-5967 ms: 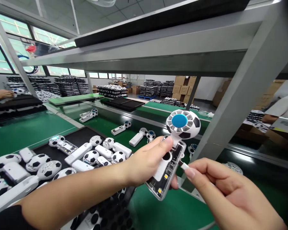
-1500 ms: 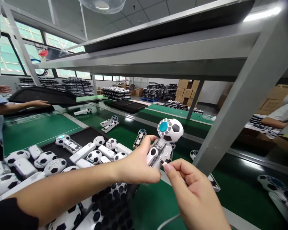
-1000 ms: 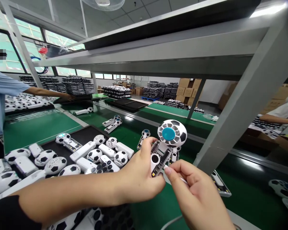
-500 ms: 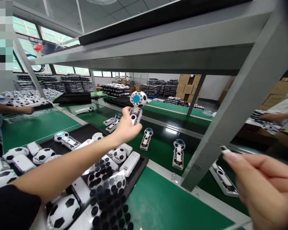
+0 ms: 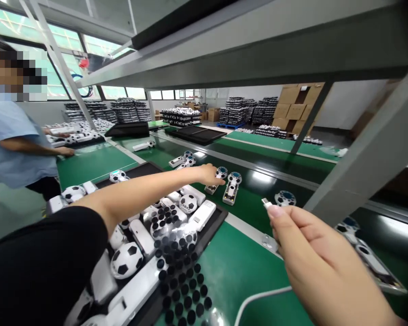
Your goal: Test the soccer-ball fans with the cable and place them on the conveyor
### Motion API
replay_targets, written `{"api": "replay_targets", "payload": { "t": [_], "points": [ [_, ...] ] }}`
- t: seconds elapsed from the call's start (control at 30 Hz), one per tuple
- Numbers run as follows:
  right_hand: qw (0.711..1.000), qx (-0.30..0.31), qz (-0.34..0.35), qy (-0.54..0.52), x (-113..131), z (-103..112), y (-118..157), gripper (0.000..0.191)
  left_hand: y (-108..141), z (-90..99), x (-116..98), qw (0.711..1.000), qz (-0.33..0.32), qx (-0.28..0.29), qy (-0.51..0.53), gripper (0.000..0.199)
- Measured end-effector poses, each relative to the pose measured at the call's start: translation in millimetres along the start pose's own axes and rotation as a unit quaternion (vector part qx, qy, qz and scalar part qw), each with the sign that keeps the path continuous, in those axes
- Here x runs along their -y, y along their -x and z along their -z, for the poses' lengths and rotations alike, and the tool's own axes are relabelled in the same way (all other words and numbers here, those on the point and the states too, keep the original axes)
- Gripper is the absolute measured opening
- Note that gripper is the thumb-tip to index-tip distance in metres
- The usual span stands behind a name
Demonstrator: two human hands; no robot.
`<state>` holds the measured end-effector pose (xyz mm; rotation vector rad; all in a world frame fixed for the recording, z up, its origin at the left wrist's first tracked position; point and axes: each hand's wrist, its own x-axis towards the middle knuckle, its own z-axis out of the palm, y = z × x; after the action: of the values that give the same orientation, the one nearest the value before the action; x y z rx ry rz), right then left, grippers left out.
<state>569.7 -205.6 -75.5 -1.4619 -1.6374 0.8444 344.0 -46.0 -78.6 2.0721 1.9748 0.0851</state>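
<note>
My left hand (image 5: pixel 211 175) reaches over the green belt, its fingers at a football-patterned device (image 5: pixel 221 172) that lies on the belt; whether they grip it is hard to tell. Just right of it lies a similar device (image 5: pixel 231 188) with its inside exposed. Thumb and fingers of my right hand (image 5: pixel 313 244) pinch a white cable plug (image 5: pixel 266 203), held in front of another device (image 5: pixel 285 198). Beneath my left arm, a black tray (image 5: pixel 221 217) holds several white devices with football-patterned heads.
A white cable (image 5: pixel 258 296) curves over the green table (image 5: pixel 224 253). A grey post (image 5: pixel 363 140) and overhead shelf (image 5: pixel 241 68) frame the belt. Dotted clear film (image 5: pixel 183 276) overlaps the tray. At the left stands a person in a light blue shirt (image 5: pixel 13 136).
My left hand has lowered the device it held up to the belt. My right hand with the plug has moved left. The view has shifted, and more of the person at the left shows.
</note>
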Motion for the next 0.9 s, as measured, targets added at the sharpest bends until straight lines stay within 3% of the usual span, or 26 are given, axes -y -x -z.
{"api": "replay_targets", "payload": {
  "t": [0.07, 0.13, 0.23, 0.3, 0.37, 0.47, 0.63, 0.9],
  "points": [
    [0.998, 0.048, 0.024, -0.043, -2.4, -17.6, -0.7, 0.050, 39.8, 14.3, 22.5, 0.999, -0.044, 0.015, -0.013, 0.057],
    [0.987, 0.110, 0.058, -0.101, -8.4, -41.0, -1.9, 0.045, 91.0, 15.3, 45.9, 0.995, -0.099, 0.000, -0.024, 0.052],
    [0.966, 0.206, 0.091, -0.125, -23.9, -81.1, -7.8, 0.036, 160.3, -11.5, 71.4, 0.990, -0.121, -0.071, -0.033, 0.050],
    [0.959, 0.248, 0.095, -0.095, -36.4, -105.1, -16.3, 0.021, 185.0, -38.1, 79.6, 0.987, -0.123, -0.104, -0.015, 0.064],
    [0.954, 0.277, 0.104, -0.057, -47.1, -122.0, -28.3, 0.017, 190.4, -61.0, 83.2, 0.983, -0.135, -0.122, 0.006, 0.082],
    [0.936, 0.329, 0.125, -0.004, -53.6, -132.5, -47.6, 0.037, 179.1, -79.8, 86.6, 0.985, -0.128, -0.115, 0.014, 0.090],
    [0.903, 0.377, 0.184, 0.094, -41.6, -127.4, -59.9, 0.039, 166.5, -85.1, 92.3, 0.985, -0.126, -0.109, 0.035, 0.087],
    [0.858, 0.362, 0.268, 0.248, -24.7, -126.0, -50.8, 0.042, 164.1, -88.3, 94.5, 0.983, -0.138, -0.108, 0.047, 0.085]
  ]
}}
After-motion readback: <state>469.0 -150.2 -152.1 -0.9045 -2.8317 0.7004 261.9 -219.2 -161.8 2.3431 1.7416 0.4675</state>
